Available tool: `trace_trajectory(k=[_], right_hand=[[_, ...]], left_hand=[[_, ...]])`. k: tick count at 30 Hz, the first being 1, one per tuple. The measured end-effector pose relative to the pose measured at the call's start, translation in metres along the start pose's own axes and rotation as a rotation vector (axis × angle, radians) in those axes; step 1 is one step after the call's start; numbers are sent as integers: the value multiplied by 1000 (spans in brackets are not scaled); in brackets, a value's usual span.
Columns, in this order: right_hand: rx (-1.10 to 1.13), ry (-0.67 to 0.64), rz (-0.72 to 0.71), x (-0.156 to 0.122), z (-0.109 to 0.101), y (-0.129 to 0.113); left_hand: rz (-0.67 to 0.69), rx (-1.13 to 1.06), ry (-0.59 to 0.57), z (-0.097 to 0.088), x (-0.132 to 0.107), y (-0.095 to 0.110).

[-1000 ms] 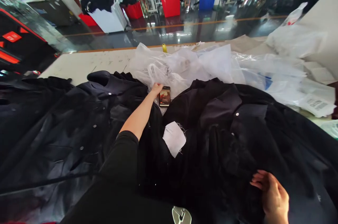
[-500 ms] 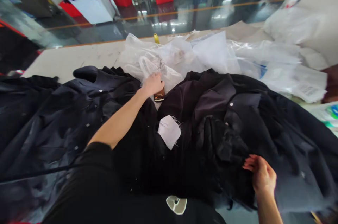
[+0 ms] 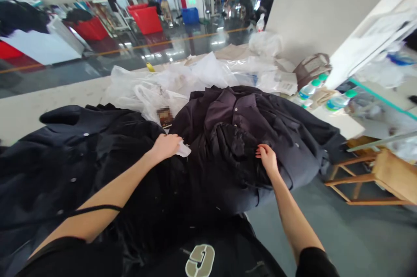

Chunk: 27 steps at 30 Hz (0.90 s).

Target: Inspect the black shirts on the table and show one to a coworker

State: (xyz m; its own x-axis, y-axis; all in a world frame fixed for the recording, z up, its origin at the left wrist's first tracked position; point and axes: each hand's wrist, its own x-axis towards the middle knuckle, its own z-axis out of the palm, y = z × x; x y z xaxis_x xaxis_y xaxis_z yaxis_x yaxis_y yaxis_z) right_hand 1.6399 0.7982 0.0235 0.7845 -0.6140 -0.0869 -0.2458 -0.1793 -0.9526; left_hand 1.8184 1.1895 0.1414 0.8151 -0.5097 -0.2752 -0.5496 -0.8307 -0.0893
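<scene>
My left hand (image 3: pixel 167 146) is closed on a small white cloth scrap (image 3: pixel 183 150), part of which sticks out past the fingers. Under it lie dark jackets. My right hand (image 3: pixel 267 158) pinches the black gathered fabric of a dark jacket (image 3: pixel 221 151) piled in front of me. Another dark jacket (image 3: pixel 104 138), with pale snap buttons, spreads out on the left. Just beyond my left hand rests a small dark flat object (image 3: pixel 165 117) with a blurred surface, beside crumpled clear plastic bags (image 3: pixel 150 94).
Plastic bottles with green caps (image 3: pixel 340 101) stand at the right near a brown bag (image 3: pixel 312 68). A wooden stool (image 3: pixel 387 177) is on the floor at the right. Red bins (image 3: pixel 146 18) and a blue bin (image 3: pixel 190 15) stand across the aisle, with people at work farther back.
My left hand has come back from the small dark object to the white scrap and taken hold of it. My right hand still grips the black fabric. The view has turned right.
</scene>
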Motion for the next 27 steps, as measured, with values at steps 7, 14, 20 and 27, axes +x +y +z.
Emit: trace_trajectory(k=[7,14,20,27], right_hand=[[-342,7,-218,-35,-11,-25],[-833,-293,-110,-3,11,-70],[-673,-334,-358,40,-57,-111],[-81,-31,-835,101,-171,-198]], left_hand=[[-492,-57,449,-57,-53,-86],[108,-429,497,-50,1,53],[12,-695,217,-34,81,165],[-6,-1038,497,-104,68,188]])
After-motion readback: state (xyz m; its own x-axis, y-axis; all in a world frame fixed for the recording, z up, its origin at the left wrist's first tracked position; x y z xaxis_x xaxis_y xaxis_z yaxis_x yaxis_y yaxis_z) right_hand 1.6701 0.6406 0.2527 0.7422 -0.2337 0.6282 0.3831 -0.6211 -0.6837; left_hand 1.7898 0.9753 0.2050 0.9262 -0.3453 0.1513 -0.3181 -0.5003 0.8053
